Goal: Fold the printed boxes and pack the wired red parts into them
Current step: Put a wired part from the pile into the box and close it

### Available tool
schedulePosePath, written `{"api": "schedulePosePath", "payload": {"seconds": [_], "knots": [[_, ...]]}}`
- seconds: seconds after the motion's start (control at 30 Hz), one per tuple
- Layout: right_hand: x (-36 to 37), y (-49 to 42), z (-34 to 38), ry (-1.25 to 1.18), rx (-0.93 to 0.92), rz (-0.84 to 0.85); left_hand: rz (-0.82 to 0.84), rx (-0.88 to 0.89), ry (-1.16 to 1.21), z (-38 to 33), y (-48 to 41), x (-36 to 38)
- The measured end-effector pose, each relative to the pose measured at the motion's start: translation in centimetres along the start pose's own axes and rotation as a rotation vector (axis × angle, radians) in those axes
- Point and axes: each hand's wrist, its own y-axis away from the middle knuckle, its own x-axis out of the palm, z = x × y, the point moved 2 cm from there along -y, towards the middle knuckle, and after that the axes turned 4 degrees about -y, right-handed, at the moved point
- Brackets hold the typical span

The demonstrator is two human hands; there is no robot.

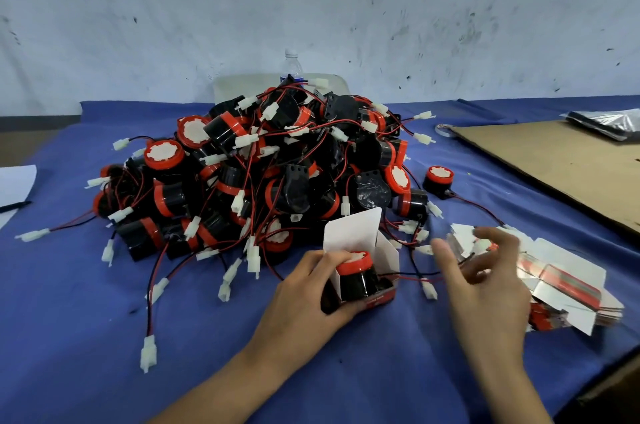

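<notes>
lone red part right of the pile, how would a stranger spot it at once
Find the big pile of wired parts on the blue cloth. Look off its right edge, toward the brown cardboard. The lone part stands there just clear of the heap, red cap up, while its neighbours lie tangled together.

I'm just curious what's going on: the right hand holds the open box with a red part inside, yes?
No, the left hand holds the open box, as the head view shows; the red part does sit inside it.
</notes>
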Motion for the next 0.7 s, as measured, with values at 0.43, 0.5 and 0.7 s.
{"api": "schedulePosePath", "payload": {"seconds": [0.43,0.5,0.7], "knots": [[1.3,2.6,1.6,-0.074,-0.366,0.223,-0.016,0.033,0.000,-0.1,0.1,-0.1],[2.3,3.8,2.3,0.057,-0.464,0.251,-0.028,0.050,0.002,0.0,0.1,0.0],[3.0,4.0,2.3,0.145,-0.444,0.361,0.040,0.098,-0.001,0.2,0.1,0.4]]}}
